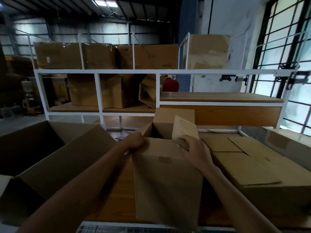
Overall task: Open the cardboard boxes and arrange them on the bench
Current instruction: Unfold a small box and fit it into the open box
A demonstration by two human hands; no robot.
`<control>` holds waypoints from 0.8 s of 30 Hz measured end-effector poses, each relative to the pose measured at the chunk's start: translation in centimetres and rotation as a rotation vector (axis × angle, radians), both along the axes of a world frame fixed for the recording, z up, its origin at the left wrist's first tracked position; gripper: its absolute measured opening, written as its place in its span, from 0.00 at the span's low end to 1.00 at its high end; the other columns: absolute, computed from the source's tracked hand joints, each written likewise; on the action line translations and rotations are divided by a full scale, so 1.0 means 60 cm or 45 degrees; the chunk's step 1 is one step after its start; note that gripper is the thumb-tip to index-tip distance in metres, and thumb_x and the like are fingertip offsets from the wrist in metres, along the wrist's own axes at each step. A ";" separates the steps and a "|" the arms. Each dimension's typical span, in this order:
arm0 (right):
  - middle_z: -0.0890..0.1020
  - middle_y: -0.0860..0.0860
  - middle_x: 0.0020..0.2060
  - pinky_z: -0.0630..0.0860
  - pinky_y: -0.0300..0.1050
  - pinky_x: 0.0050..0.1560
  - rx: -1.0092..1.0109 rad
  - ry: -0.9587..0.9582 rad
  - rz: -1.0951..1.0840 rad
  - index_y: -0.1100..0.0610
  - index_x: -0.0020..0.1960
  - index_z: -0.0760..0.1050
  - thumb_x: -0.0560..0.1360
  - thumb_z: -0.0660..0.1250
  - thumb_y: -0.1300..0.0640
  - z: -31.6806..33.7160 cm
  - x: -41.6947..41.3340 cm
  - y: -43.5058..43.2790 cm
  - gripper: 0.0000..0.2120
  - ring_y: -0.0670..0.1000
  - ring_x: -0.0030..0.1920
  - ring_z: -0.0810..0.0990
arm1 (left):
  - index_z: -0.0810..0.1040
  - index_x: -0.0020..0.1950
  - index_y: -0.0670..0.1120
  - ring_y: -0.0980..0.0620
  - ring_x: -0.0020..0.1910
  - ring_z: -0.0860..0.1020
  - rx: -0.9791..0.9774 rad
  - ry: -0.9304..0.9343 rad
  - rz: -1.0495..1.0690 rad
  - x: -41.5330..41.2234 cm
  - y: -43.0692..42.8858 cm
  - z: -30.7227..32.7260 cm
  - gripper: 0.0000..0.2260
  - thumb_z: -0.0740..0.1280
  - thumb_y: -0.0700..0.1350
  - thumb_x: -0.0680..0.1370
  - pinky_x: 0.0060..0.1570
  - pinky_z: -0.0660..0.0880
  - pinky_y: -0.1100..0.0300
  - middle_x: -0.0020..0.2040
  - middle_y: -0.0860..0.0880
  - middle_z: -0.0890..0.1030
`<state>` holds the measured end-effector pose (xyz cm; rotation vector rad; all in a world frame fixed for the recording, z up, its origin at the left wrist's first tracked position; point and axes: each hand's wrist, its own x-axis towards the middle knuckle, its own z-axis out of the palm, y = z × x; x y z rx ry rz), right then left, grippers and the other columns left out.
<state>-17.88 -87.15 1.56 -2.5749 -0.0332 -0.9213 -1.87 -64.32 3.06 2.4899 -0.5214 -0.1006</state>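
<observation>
Both hands are on the mid-sized brown cardboard box (168,179) standing upright in the middle of the wooden bench (121,195), its top open. The left hand (135,142) grips the box's near left corner, fingers curled over the rim. The right hand (196,149) sits at the box's right rim, fingers bent round the foot of a pale cardboard flap (184,129) that stands upright there. The hands are apart, one on each side of the opening, and both hold on. The rear flap is up too, tilted away from the person.

Left of that box, a large brown cardboard box (50,157) gapes open, dark inside. Right of it, just beside, lies a low brown cardboard box (252,167) with its flaps folded flat across the top. Behind it rises a white metal shelf rack (96,71), stacked brown cartons (74,56) on its upper levels.
</observation>
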 end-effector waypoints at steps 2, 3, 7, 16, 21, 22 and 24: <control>0.78 0.54 0.66 0.79 0.51 0.60 0.185 -0.126 -0.014 0.54 0.70 0.70 0.77 0.69 0.58 0.010 0.001 -0.003 0.23 0.53 0.64 0.78 | 0.74 0.61 0.53 0.57 0.49 0.76 0.095 -0.186 -0.133 -0.011 -0.027 0.009 0.10 0.60 0.54 0.82 0.52 0.73 0.55 0.51 0.53 0.77; 0.75 0.55 0.68 0.79 0.53 0.60 0.264 -0.205 -0.051 0.54 0.73 0.67 0.76 0.69 0.61 0.018 0.002 -0.007 0.27 0.54 0.65 0.77 | 0.74 0.61 0.54 0.58 0.49 0.75 0.134 -0.240 -0.196 -0.018 -0.043 0.008 0.11 0.60 0.54 0.82 0.52 0.72 0.56 0.51 0.54 0.76; 0.69 0.56 0.74 0.77 0.54 0.63 0.429 -0.449 -0.231 0.51 0.79 0.54 0.75 0.69 0.67 0.044 -0.002 -0.027 0.39 0.56 0.70 0.72 | 0.75 0.66 0.52 0.51 0.57 0.77 0.240 -0.242 -0.321 -0.027 -0.098 -0.005 0.17 0.56 0.56 0.83 0.61 0.74 0.50 0.60 0.49 0.78; 0.64 0.57 0.76 0.32 0.73 0.68 -0.168 -0.082 -1.052 0.47 0.55 0.81 0.70 0.72 0.60 -0.008 -0.047 -0.126 0.16 0.63 0.78 0.54 | 0.77 0.64 0.48 0.51 0.54 0.78 0.343 -0.206 -0.356 -0.024 -0.156 -0.014 0.20 0.55 0.58 0.83 0.61 0.73 0.49 0.60 0.47 0.80; 0.83 0.56 0.48 0.80 0.55 0.49 0.424 0.414 -0.509 0.57 0.49 0.79 0.82 0.58 0.48 -0.046 -0.052 -0.119 0.16 0.55 0.46 0.80 | 0.78 0.59 0.51 0.53 0.50 0.77 0.329 -0.220 -0.306 -0.025 -0.147 -0.016 0.21 0.53 0.63 0.81 0.66 0.68 0.40 0.55 0.50 0.81; 0.82 0.56 0.49 0.79 0.54 0.49 0.468 0.413 -0.508 0.57 0.51 0.79 0.82 0.56 0.45 -0.044 -0.051 -0.114 0.19 0.56 0.48 0.80 | 0.78 0.59 0.51 0.54 0.49 0.77 0.323 -0.223 -0.302 -0.026 -0.146 -0.016 0.21 0.53 0.63 0.81 0.65 0.69 0.41 0.54 0.50 0.81; 0.81 0.56 0.52 0.78 0.52 0.51 0.497 0.463 -0.571 0.58 0.57 0.78 0.81 0.55 0.41 -0.028 -0.045 -0.105 0.24 0.57 0.52 0.80 | 0.78 0.56 0.51 0.55 0.47 0.77 0.317 -0.240 -0.298 -0.030 -0.147 -0.012 0.20 0.54 0.62 0.82 0.61 0.72 0.47 0.52 0.50 0.81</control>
